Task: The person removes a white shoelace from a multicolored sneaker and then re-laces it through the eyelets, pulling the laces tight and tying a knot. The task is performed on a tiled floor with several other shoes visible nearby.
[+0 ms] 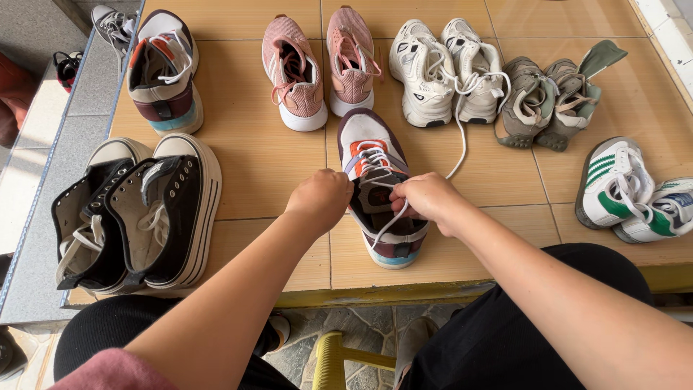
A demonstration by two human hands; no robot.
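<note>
A white, orange and maroon sneaker [375, 155] lies on the tan tiled platform [253, 155] in front of me, toe pointing away. Both of my hands sit at its ankle opening. My left hand [319, 199] is closed on the left side of the laces. My right hand [427, 198] pinches a white lace [382, 225] that runs down across the shoe's tongue. Its matching sneaker [164, 72] stands at the far left.
Pairs of shoes ring the platform: black high-tops [137, 213] left, pink sneakers [321, 65] and white sneakers [447, 72] at the back, grey-green ones [552, 97] and white-and-green ones [628, 191] right. A yellow stool [333, 359] stands between my knees.
</note>
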